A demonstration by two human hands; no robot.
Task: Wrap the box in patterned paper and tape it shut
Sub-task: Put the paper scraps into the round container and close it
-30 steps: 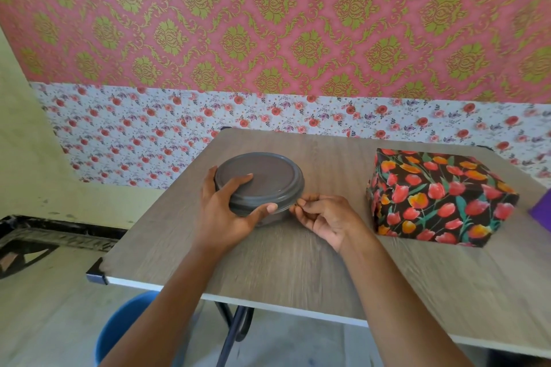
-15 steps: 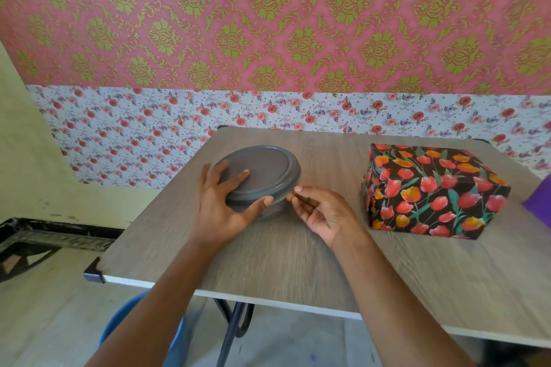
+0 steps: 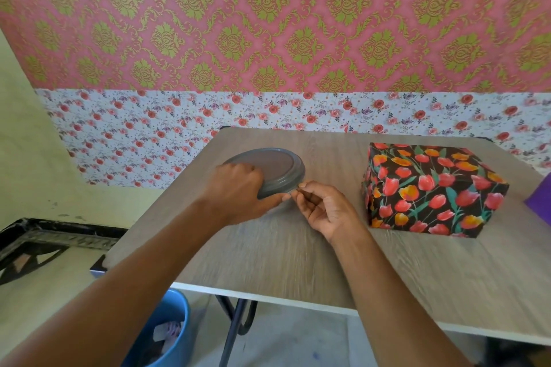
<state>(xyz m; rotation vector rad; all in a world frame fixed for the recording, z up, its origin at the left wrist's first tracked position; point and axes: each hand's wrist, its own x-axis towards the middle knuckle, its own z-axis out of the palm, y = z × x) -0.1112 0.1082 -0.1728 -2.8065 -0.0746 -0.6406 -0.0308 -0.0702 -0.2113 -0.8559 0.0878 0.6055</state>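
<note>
A box (image 3: 432,188) covered in black paper with red and orange tulips sits on the right of the wooden table (image 3: 298,253). A round grey lidded container (image 3: 274,167) stands left of the middle. My left hand (image 3: 235,194) grips its near-left rim, fingers on the lid and thumb under the edge. My right hand (image 3: 322,205) is at the container's near-right edge, fingertips pinched together at the lid's rim; whether they hold something small I cannot tell. The lid looks tilted, its near edge lower.
A purple thing (image 3: 541,202) pokes in at the right edge beside the box. Under the table's near-left corner stands a blue bin (image 3: 170,334) with scraps inside. Patterned wallpaper covers the wall behind the table.
My left hand has turned over the lid's near-left rim, knuckles now up. My right hand has stayed pinched at the lid's edge. The view has shifted slightly.
</note>
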